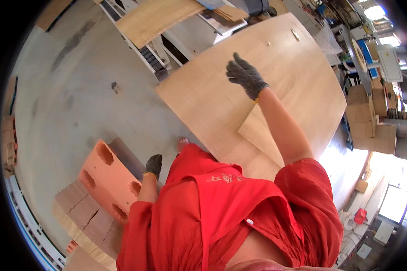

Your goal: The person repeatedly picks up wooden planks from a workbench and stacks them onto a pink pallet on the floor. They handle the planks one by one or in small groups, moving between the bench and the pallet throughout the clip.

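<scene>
My right hand (246, 77), in a dark grey glove with a yellow cuff, is stretched out over a large wood-grain panel (199, 99). Its fingers are extended with nothing between them; whether it touches the surface I cannot tell. Beneath my right forearm, a smaller wooden board (255, 126) lies on the panel near its close edge. Low at my left side is my left hand (153, 165), gloved alike, beside an orange-pink block with several dark hollows (115, 174). Its fingers are foreshortened, so their pose is unclear.
Left of me, brown stacked blocks (83, 207) adjoin the pink one. Beyond the large panel stands a white machine frame (185, 34) with a wooden sheet (156, 20) on it. Cardboard boxes (362, 113) stand at the right. Grey concrete floor (90, 95) spreads at the left.
</scene>
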`<action>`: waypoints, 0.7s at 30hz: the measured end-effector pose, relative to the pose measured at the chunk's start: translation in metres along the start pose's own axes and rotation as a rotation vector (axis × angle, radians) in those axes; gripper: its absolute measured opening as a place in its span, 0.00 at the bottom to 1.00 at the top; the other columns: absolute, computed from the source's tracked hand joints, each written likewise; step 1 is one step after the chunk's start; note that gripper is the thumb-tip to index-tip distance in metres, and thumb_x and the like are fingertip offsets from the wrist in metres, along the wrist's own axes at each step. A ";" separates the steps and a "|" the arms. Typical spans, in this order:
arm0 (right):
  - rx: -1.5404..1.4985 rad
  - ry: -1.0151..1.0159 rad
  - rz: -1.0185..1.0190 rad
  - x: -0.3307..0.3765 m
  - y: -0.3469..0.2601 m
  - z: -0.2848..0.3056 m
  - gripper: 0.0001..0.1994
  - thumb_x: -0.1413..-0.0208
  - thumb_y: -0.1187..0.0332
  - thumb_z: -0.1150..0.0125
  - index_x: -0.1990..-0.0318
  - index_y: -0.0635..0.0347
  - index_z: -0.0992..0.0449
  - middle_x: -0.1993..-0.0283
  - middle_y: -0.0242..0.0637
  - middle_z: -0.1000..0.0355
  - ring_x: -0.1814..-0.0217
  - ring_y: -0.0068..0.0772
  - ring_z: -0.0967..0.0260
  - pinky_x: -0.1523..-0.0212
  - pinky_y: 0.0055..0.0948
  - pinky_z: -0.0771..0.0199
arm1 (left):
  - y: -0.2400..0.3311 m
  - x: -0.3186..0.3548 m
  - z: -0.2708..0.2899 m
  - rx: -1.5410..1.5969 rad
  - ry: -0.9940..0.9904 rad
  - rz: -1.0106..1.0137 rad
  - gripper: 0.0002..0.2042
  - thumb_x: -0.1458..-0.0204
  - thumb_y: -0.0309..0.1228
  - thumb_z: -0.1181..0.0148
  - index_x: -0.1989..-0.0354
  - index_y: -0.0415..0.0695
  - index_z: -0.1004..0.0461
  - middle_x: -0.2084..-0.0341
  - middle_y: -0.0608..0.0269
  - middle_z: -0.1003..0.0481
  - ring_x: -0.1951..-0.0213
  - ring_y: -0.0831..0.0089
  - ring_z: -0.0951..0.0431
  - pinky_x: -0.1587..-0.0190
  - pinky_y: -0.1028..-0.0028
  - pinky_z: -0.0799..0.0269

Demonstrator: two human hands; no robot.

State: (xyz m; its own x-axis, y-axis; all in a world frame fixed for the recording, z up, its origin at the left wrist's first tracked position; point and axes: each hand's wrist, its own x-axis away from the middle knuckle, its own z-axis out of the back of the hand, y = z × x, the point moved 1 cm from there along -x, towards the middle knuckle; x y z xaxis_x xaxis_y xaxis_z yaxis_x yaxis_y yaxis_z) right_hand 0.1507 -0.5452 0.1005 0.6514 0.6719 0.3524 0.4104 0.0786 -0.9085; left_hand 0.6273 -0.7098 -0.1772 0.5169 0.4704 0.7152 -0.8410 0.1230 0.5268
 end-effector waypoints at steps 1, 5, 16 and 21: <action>0.020 0.016 0.012 -0.010 -0.007 -0.031 0.26 0.39 0.58 0.43 0.35 0.49 0.39 0.57 0.27 0.30 0.59 0.23 0.32 0.57 0.27 0.27 | -0.008 0.004 0.001 0.108 0.028 0.041 0.17 0.43 0.40 0.51 0.57 0.38 0.26 0.64 0.48 0.23 0.66 0.59 0.22 0.61 0.64 0.28; -0.082 -0.018 -0.126 -0.091 -0.009 -0.114 0.22 0.43 0.54 0.39 0.47 0.56 0.34 0.54 0.37 0.30 0.52 0.34 0.31 0.52 0.40 0.27 | -0.061 0.037 -0.007 0.356 0.134 0.051 0.14 0.45 0.38 0.53 0.73 0.40 0.29 0.79 0.56 0.27 0.75 0.62 0.26 0.71 0.63 0.32; -0.897 0.098 0.000 -0.208 -0.006 -0.208 0.26 0.45 0.68 0.39 0.39 0.58 0.39 0.43 0.42 0.34 0.43 0.45 0.34 0.45 0.46 0.29 | -0.130 0.188 -0.012 0.383 0.128 0.362 0.13 0.48 0.39 0.54 0.78 0.45 0.32 0.85 0.63 0.33 0.85 0.71 0.34 0.82 0.68 0.39; -0.716 -0.061 -0.011 -0.120 0.027 -0.136 0.27 0.46 0.69 0.38 0.39 0.61 0.39 0.42 0.44 0.35 0.42 0.44 0.35 0.43 0.44 0.30 | -0.134 0.177 -0.026 0.346 0.071 0.390 0.13 0.48 0.39 0.53 0.77 0.45 0.31 0.85 0.63 0.33 0.85 0.71 0.34 0.82 0.68 0.39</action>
State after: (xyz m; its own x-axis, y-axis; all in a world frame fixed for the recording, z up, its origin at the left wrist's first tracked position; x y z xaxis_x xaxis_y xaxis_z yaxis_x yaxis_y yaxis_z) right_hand 0.1701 -0.7240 0.0640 0.6167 0.7153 0.3287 0.7482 -0.4028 -0.5272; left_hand 0.8278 -0.6206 -0.1330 0.1542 0.4828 0.8621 -0.8604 -0.3634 0.3573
